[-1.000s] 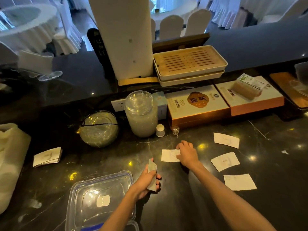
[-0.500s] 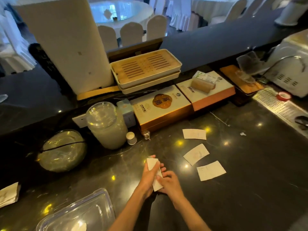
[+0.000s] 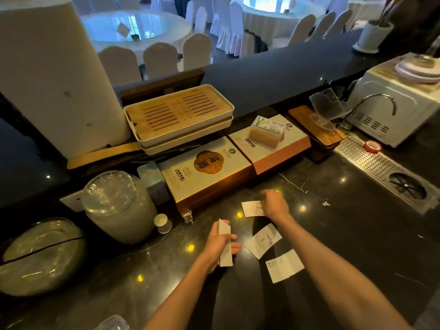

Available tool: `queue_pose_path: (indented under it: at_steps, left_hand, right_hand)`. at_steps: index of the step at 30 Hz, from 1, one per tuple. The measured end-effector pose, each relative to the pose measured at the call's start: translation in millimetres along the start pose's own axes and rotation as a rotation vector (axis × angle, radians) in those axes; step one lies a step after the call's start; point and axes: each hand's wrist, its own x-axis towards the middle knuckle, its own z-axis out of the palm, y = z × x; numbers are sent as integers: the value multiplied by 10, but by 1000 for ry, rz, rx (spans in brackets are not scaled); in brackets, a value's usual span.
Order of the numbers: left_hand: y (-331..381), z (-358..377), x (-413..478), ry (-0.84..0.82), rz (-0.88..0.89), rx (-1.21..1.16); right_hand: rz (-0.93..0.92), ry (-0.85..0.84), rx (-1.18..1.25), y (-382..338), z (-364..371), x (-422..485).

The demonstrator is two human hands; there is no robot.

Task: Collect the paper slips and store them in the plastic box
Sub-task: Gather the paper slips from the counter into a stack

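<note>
Fingers (image 3: 232,241) of left hand (image 3: 217,244): curled around a small stack of collected slips (image 3: 225,245), held upright and edge-on above the bench (image 3: 357,246). Right hand (image 3: 273,206): reaching forward, blurred, laid over the right end of the far slip (image 3: 252,209); whether its fingers have already pinched that slip or only press on it cannot be told.

Outward from the hands: middle slip (image 3: 263,240), lying flat and tilted, just beside the left hand; near slip (image 3: 284,265), flat, a little closer to the body, apart from both hands. All three loose slips lying on the dark bench, none overlapping.

Plastic box (image 3: 112,325): only one clear corner visible at the bottom edge, left of the left forearm, well apart from the loose slips; contents not visible.

Further out: glass jar (image 3: 119,208) and gift boxes (image 3: 204,170) along the back of the bench, beyond the slips and clear of them.

Progress, as a judgement: partly done. Several slips gathered into the left hand; three left to lift, starting with the far one. Storing not yet begun for the held stack; transfer to the box at lower left outstanding, along with any slips outside the view.
</note>
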Motion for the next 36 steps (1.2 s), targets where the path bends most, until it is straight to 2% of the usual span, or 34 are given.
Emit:
queue_pose_path:
  at_steps: [4, 10, 13, 15, 17, 19, 22, 24, 26, 28, 30, 32, 34, 36]
  left_hand:
    - [108, 86, 234, 13, 33, 28]
    - [134, 6, 355, 16, 49, 43]
    - [147, -57, 322, 15, 38, -2]
    - [168, -92, 283, 20, 31, -12]
    - [197, -143, 245, 21, 2, -27]
    - [223, -227, 180, -26, -64, -19]
    - [211, -342, 32, -284, -252, -90]
    - [177, -354, -65, -407, -332, -114]
    - [139, -336, -137, -403, -339, -136]
    - [120, -340, -182, -359, -284, -188]
    - [112, -364, -213, -336, -227, -183]
    - [110, -374, -249, -300, -221, -173]
    - [102, -386, -259, -241, -206, -188]
    - [79, -410, -281, -191, -147, -178]
  right_hand:
    - [-53, -134, -126, 81, 108, 103]
    - [-41, -67, -89, 177, 289, 62]
    - [16, -61, 25, 216, 267, 37]
    - [26, -83, 283, 234, 200, 23]
    - [-83, -179, 548, 210, 82, -24]
    - [-249, -401, 604, 108, -57, -120]
    - [-427, -692, 401, -154, -148, -286]
    - [-514, -755, 262, -329, -89, -393]
    - [-552, -714, 222, -431, 0, -460]
    - [-549, -657, 310, -449, 57, -512]
    - [-454, -564, 476, -396, 65, -541]
    - [-280, -376, 543, -260, 97, -539]
    - [-96, -201, 305, -13, 174, -525]
    - [69, -211, 43, 248, 260, -587]
